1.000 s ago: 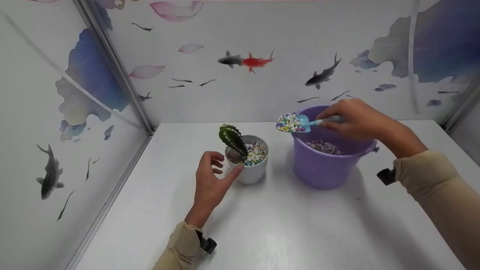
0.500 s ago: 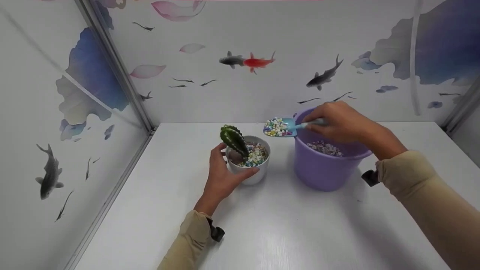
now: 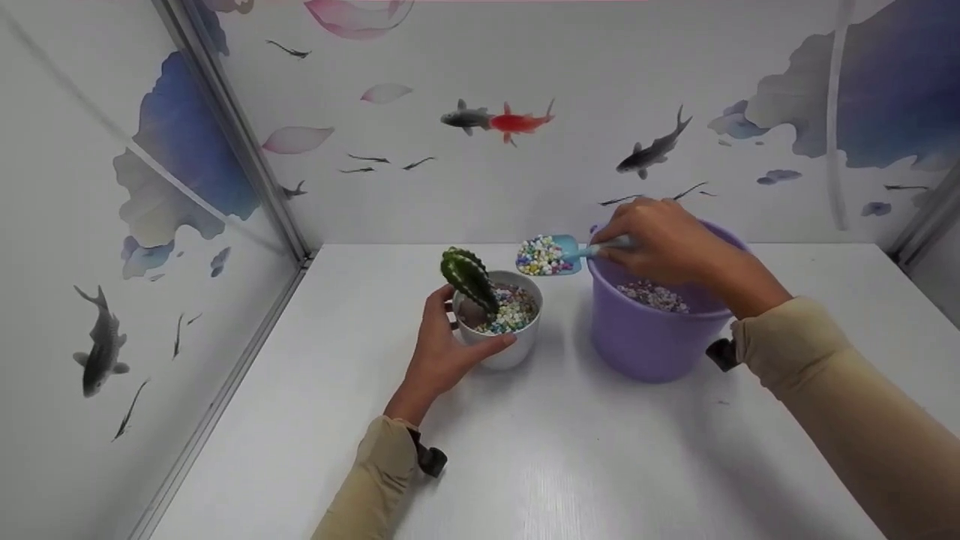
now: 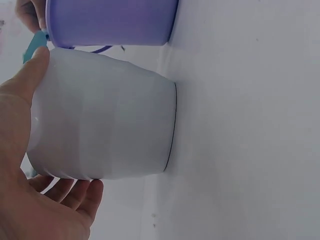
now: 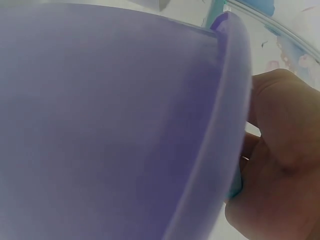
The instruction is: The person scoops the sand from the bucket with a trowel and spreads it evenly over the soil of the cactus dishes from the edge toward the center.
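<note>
My left hand [image 3: 442, 349] grips a white flower pot [image 3: 517, 349], thumb along its near side and fingers round the left. A green cactus [image 3: 469, 279] leans left in the pot, with multicoloured pebbles [image 3: 512, 313] at its base. In the left wrist view the pot [image 4: 105, 115] stands on the table between thumb and fingers. My right hand [image 3: 664, 240] holds a light blue scoop [image 3: 573, 253] by its handle. Colourful pebbles [image 3: 541, 256] fill the scoop, which hangs level above and right of the pot. In the right wrist view the bucket wall mostly hides the scoop.
A purple bucket [image 3: 645, 345] with more pebbles [image 3: 654, 296] in the bottom stands right of the pot, under my right hand. Behind the white table [image 3: 570, 465] rises a wall [image 3: 337, 202] painted with fish and petals; another panel borders the left.
My right hand has carried the loaded scoop left from over the bucket toward the pot. The left hand has closed in from beside the pot and taken hold of it.
</note>
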